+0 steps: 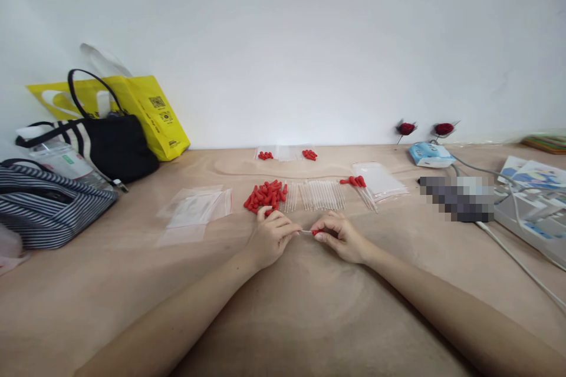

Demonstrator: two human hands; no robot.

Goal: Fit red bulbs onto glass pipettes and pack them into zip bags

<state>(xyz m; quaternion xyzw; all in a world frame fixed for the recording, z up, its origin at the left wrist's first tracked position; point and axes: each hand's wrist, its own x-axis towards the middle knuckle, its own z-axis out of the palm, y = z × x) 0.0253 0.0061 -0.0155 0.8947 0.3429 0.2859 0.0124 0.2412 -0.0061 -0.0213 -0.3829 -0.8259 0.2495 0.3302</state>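
My left hand (270,237) pinches the end of a thin clear tube (306,231) just above the tan table (283,306). My right hand (338,235) pinches a small red rubber cap (315,232) at the tube's other end. Both hands are closed in a pinch and meet in the middle. Just beyond them lie a pile of red caps (266,195) and a row of clear tubes (315,195). A few tubes with red caps on them (357,184) lie to the right of the row.
Clear zip bags (197,212) lie left of the caps, another stack (379,181) to the right. Striped (48,203), black (115,144) and yellow (150,112) bags stand at the left. Cables, a blue-white device (431,155) and papers (533,200) fill the right side.
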